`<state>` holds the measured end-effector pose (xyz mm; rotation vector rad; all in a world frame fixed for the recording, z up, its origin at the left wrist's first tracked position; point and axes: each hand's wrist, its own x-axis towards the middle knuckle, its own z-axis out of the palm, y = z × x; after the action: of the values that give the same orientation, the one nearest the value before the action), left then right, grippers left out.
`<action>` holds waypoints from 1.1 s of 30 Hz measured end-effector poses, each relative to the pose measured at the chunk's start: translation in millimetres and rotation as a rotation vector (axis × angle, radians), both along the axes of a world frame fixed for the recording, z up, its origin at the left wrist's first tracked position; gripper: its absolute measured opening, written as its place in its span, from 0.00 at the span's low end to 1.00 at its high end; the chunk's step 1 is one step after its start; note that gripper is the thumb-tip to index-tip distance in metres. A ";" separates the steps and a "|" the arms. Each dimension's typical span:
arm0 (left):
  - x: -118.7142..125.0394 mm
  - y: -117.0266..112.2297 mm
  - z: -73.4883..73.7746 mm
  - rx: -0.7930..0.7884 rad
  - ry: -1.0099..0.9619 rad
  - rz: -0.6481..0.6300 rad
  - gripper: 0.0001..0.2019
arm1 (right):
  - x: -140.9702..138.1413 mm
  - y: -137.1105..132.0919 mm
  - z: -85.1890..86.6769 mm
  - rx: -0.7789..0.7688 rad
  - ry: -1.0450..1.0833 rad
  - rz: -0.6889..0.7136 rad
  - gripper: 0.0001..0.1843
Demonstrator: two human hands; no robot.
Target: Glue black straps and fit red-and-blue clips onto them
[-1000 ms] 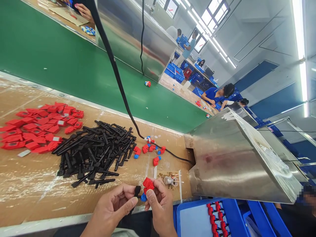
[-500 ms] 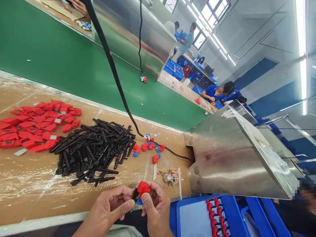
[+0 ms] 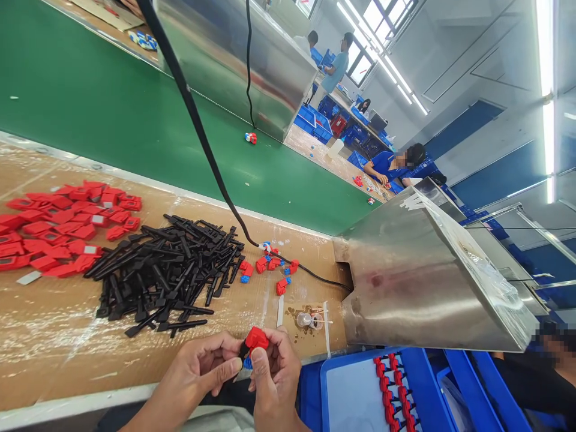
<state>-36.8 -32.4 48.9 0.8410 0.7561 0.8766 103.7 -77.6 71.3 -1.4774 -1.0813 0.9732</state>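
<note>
My right hand [image 3: 274, 372] pinches a small red-and-blue plastic piece [image 3: 256, 338] between thumb and fingers, over the bench's front edge. From the left, my left hand [image 3: 209, 363] closes on a black plastic part [image 3: 244, 349], mostly hidden by the fingers, that meets the red piece. A heap of black stick-shaped parts [image 3: 171, 270] lies on the bench beyond my hands. Left of it spreads a pile of red parts [image 3: 67, 225]. Several loose red-and-blue pieces [image 3: 282, 286] rest to the right of the black heap.
Small clear cups with swabs [image 3: 310, 321] stand on a stained patch. A metal box [image 3: 414, 288] rises at right, with a black cable running into it. Below, a blue tray [image 3: 351, 390] carries rows of red-and-black pieces. Behind runs a green belt [image 3: 180, 144]; people sit and stand beyond.
The whole view has shifted slightly. Both hands keep their hold on the joined pieces, which are turned a little, with the blue part lower.
</note>
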 end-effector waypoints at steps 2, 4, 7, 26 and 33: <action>-3.5 5.0 6.3 -0.037 0.002 -0.037 0.24 | 9.4 6.1 6.2 -0.087 0.104 0.108 0.25; -8.8 12.0 15.0 -0.090 0.002 -0.145 0.26 | 24.4 13.4 15.3 -0.169 0.197 0.282 0.32; -16.5 22.5 27.3 -0.140 0.004 -0.318 0.26 | 47.5 24.0 34.2 -0.134 0.134 0.511 0.42; -46.2 15.3 45.8 0.676 0.393 -0.025 0.08 | 29.8 13.6 71.9 0.598 -1.104 0.564 0.18; -55.8 -3.6 19.6 1.241 0.641 0.131 0.22 | 31.7 10.5 77.0 0.646 -1.164 0.548 0.18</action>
<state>-92.6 -36.0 68.5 2.2636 0.7734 1.2014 135.3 -67.0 148.3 -1.1414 -2.4358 -0.0778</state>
